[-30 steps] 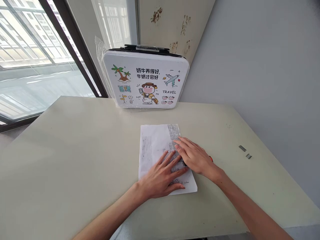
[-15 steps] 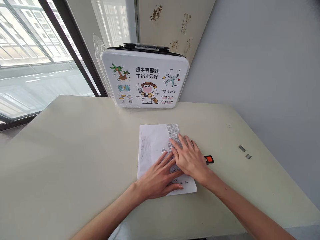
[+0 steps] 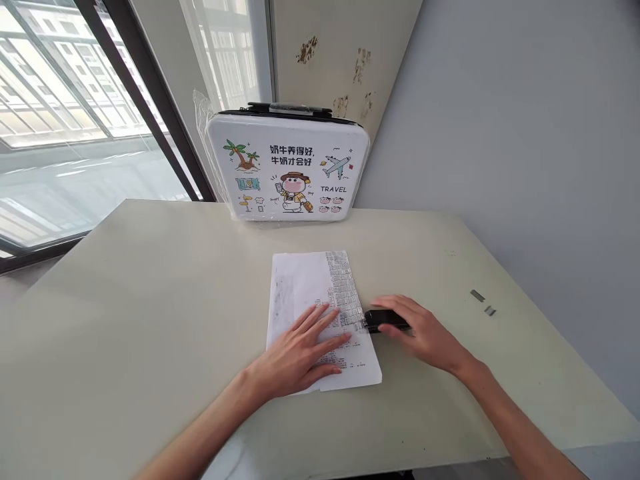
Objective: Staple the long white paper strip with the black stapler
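Observation:
A white printed sheet of paper [image 3: 300,280] lies on the table, with rows of dense dark marks down its right side. Flat on its lower middle rests my left hand [image 3: 300,350], fingers spread. At the sheet's right edge sits a black stapler [image 3: 387,319], its front end over the paper. My right hand [image 3: 425,333] is around the stapler's rear, thumb on the near side and fingers on the far side. The rear end is hidden by the hand.
A white cartoon-printed case [image 3: 290,170] in clear plastic wrap stands behind the paper. Two small grey strips, likely staples [image 3: 477,295], lie at the right. The pale table [image 3: 175,300] meets a grey wall on the right and a window on the left.
My right hand has left the paper beside my left hand and moved right, onto the stapler. The view has shifted slightly. My left hand stays on the sheet.

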{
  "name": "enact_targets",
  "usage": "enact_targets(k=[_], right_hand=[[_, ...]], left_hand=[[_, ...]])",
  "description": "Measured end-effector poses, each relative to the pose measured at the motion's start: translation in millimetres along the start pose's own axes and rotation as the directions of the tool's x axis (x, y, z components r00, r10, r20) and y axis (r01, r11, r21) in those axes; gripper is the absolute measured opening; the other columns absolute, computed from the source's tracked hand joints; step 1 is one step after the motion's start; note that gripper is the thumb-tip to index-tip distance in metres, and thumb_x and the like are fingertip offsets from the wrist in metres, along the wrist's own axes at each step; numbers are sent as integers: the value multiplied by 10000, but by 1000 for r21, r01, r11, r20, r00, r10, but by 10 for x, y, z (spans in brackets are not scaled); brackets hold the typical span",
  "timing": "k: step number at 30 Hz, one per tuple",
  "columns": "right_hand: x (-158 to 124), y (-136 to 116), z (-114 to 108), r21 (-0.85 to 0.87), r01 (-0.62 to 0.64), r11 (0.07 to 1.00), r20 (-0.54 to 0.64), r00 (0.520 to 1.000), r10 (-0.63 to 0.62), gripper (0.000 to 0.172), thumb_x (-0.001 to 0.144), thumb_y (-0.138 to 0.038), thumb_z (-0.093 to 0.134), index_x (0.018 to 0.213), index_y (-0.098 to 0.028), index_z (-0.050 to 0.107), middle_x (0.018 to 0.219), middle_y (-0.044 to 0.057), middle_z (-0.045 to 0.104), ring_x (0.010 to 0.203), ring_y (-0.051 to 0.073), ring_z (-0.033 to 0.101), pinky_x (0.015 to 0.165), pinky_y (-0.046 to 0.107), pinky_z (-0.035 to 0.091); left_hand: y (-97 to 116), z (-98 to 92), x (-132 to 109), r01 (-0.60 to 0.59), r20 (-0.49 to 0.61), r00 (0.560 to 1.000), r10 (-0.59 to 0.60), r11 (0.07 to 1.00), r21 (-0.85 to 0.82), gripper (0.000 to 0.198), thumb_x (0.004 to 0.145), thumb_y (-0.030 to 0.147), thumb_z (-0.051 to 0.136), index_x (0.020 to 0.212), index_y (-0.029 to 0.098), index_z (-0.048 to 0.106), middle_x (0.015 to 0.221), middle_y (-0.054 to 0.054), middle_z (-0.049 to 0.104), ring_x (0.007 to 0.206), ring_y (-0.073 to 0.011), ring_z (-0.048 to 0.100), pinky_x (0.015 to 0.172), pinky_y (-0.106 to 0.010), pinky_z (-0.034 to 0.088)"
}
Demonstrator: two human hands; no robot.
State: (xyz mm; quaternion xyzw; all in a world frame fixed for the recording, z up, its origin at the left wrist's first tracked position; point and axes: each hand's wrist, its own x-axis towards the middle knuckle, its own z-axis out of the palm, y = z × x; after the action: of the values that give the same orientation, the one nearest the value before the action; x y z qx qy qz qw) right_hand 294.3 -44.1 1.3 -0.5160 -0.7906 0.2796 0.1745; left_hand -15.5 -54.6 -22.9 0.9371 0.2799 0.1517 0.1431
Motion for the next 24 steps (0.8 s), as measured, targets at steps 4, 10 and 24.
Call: enact_targets(k=[4,10,24], right_hand=[[-234,258,88,-24,-56,998,-148,988,52,324,1003,-568,542,1223,-345,624,1166,54,722,1068,297,679,892,448,578],[-567,552,18,27,-272,962,-377,889,262,369,940,-634,594,1139,-326,641,1026,61,734,737,253,672,581,364,546],[-705,136,-198,174,-329,928,-505,779,371,446,883,-648,658,1101,-261,696,759,-1,580,616,164,514,482,236,445]], left_hand=[[-81,-166,-261,113,-9,994,-113,989,99,623,1073,471,488,1644,338,276,1739,-36,153,1592,-332,145,1269,-566,260],[-326,-326,-806,238,-46,971,-234,950,201,725,1048,480,539,1667,310,203,1738,-59,151,1581,-372,174,1245,-592,278],[-47,367,881,58,-5,998,-58,996,63,690,993,610,544,1582,271,425,1696,-109,293,1577,-331,225,1285,-597,71]])
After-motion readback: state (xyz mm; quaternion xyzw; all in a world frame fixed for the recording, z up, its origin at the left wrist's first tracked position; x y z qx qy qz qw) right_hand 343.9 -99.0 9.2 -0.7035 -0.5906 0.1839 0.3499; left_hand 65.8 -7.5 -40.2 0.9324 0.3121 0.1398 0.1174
